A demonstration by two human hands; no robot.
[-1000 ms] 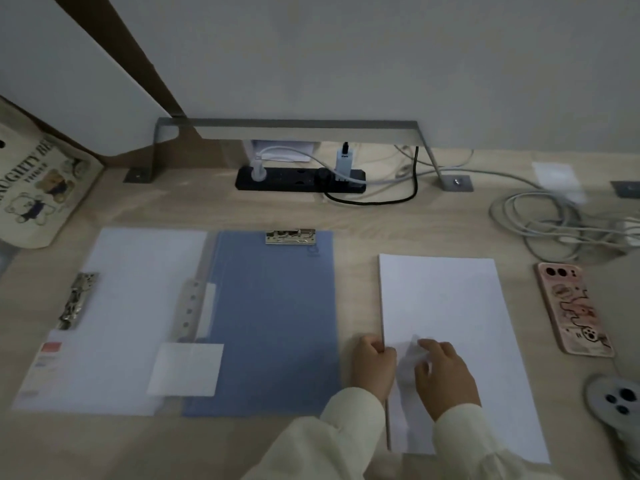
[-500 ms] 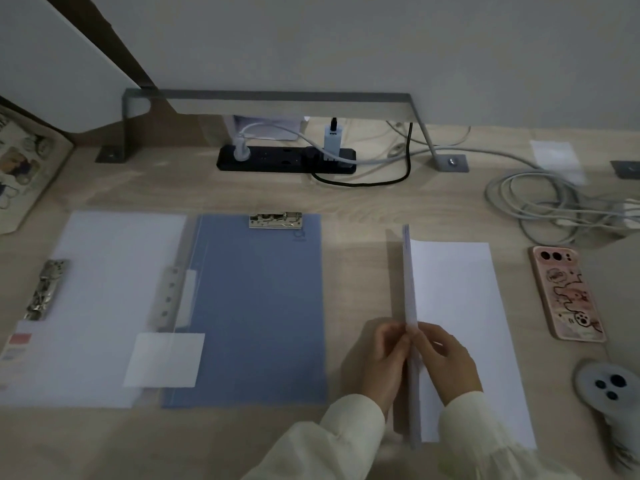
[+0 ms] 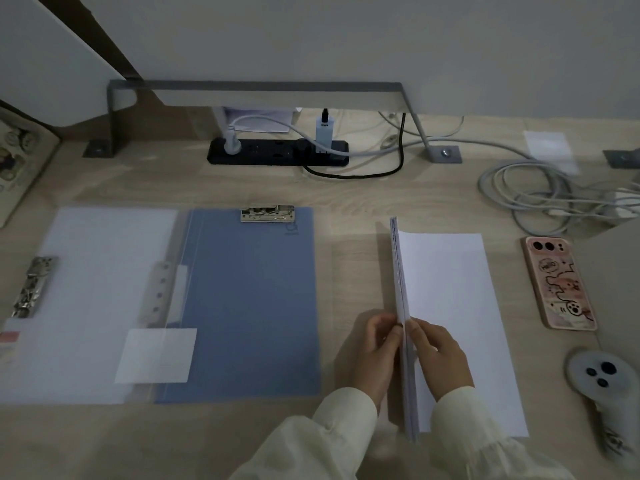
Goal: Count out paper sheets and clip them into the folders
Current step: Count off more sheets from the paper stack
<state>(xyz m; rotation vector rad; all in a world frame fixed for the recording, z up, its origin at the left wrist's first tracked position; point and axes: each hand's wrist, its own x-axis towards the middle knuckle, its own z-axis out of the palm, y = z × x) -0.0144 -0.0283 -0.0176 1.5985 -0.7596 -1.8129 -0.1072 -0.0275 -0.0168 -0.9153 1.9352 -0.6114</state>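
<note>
As the person leaned over the wooden desk (image 3: 346, 195), a blue folder (image 3: 249, 306) lay flat left of centre. A clear folder (image 3: 97, 289) lay beside it, their edges overlapping. Right of the blue folder lay a flat white paper stack (image 3: 457, 323). A bundle of sheets (image 3: 401, 289) stood upright on its long edge along the stack's left side. The left hand (image 3: 377, 351) pinched the bundle from the left and the right hand (image 3: 440, 358) from the right, fingers curled against the paper near its near end. A pink phone (image 3: 557, 285) lay right of the stack, apart from it, with a grey controller (image 3: 602, 379) nearer the desk's front edge. One metal clip (image 3: 267, 213) sat at the blue folder's top edge, and another clip (image 3: 33, 287) on the clear folder's left side.
</note>
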